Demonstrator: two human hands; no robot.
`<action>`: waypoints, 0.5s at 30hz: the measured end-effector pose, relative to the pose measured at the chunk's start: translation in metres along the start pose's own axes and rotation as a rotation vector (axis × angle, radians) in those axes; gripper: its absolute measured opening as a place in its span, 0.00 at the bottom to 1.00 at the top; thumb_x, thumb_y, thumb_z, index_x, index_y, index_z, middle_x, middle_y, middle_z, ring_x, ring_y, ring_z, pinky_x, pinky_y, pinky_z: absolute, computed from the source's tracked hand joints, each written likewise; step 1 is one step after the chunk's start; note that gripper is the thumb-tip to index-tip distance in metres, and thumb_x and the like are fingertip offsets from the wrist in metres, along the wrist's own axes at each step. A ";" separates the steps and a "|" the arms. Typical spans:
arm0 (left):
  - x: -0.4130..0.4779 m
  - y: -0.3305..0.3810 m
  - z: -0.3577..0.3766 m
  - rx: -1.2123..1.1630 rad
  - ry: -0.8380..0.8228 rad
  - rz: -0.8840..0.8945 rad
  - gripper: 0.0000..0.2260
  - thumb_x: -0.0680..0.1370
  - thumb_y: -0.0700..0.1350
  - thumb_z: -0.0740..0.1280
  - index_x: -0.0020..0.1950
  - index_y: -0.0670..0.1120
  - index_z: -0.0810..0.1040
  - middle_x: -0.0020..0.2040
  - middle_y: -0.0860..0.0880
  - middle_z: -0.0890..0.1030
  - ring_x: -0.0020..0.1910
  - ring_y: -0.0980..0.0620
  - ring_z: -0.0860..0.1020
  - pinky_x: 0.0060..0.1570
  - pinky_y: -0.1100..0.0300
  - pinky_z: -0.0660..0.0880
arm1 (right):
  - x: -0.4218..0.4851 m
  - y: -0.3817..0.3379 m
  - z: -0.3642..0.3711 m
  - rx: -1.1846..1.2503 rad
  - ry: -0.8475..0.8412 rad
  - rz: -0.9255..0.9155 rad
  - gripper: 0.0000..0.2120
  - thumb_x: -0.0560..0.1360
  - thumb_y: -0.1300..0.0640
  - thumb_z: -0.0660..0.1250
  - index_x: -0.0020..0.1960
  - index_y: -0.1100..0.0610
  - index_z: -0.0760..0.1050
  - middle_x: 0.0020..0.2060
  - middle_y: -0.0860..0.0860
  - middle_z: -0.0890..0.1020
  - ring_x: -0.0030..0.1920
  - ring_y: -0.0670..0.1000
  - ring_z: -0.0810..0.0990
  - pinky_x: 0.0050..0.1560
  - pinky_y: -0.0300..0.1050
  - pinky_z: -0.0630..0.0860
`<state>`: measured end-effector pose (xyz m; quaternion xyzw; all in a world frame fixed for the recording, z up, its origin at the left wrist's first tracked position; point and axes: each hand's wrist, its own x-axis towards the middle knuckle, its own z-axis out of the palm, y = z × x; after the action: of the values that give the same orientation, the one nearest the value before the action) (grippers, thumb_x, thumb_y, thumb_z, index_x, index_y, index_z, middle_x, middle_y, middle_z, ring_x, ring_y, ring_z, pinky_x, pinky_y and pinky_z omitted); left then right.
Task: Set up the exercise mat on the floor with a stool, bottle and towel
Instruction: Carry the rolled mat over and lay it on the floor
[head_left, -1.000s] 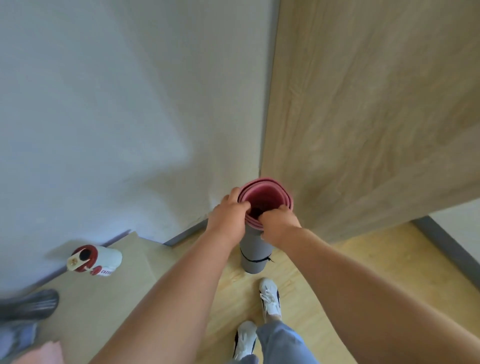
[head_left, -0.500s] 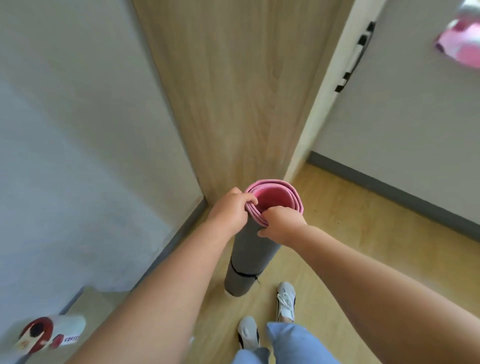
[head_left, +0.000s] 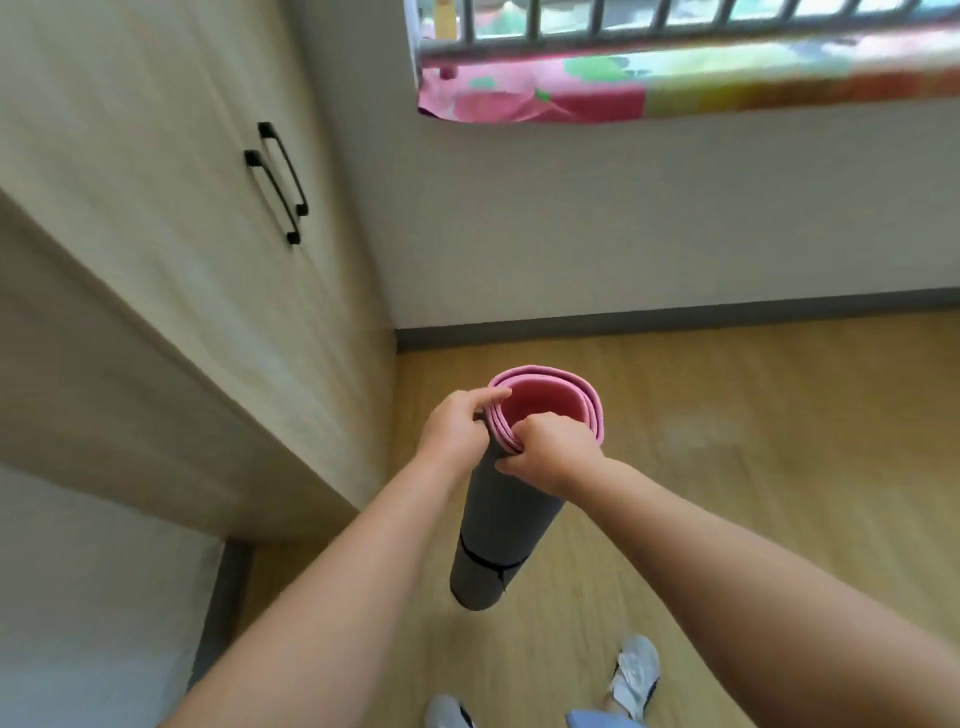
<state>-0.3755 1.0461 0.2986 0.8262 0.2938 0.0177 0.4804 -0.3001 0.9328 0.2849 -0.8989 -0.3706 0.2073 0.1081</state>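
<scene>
A pale wood wardrobe (head_left: 156, 260) fills the left side, with two black handles (head_left: 280, 182) side by side on its doors. Just right of it, the left hand (head_left: 457, 431) grips the left side of the top rim of the rolled mat (head_left: 498, 530), with its fingers curled against the outer layers. The mat is grey outside and pink inside. It stands nearly upright over the wooden floor (head_left: 753, 467), open end up, and a black strap (head_left: 488, 564) circles it near the lower end. Whether that end touches the floor cannot be told. The right hand (head_left: 556, 452) pinches the near rim, fingers hooked into the pink opening. White shoes (head_left: 636, 670) show at the bottom edge. Bright patterned bedding (head_left: 675, 78) hangs at upper right.
</scene>
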 end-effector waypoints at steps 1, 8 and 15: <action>0.005 0.015 0.014 -0.056 -0.008 0.002 0.19 0.79 0.35 0.61 0.63 0.56 0.78 0.63 0.51 0.75 0.61 0.51 0.73 0.49 0.67 0.73 | -0.003 0.017 -0.008 0.035 0.016 0.020 0.08 0.71 0.45 0.69 0.44 0.49 0.79 0.34 0.44 0.79 0.35 0.47 0.78 0.35 0.41 0.77; 0.063 0.135 0.147 -0.194 -0.064 -0.083 0.16 0.79 0.44 0.65 0.67 0.50 0.72 0.57 0.49 0.78 0.53 0.52 0.78 0.52 0.56 0.79 | -0.026 0.182 -0.092 0.186 0.168 0.191 0.12 0.71 0.47 0.68 0.32 0.48 0.71 0.30 0.44 0.77 0.33 0.47 0.76 0.31 0.42 0.72; 0.103 0.239 0.283 -0.251 -0.216 -0.093 0.07 0.78 0.48 0.65 0.52 0.47 0.79 0.49 0.48 0.82 0.49 0.51 0.80 0.44 0.58 0.81 | -0.057 0.326 -0.146 0.254 0.325 0.420 0.09 0.73 0.44 0.66 0.38 0.48 0.75 0.34 0.45 0.79 0.37 0.50 0.79 0.36 0.45 0.77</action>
<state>-0.0895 0.7886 0.3126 0.7423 0.2741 -0.0568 0.6088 -0.0680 0.6579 0.3183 -0.9566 -0.1254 0.1231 0.2323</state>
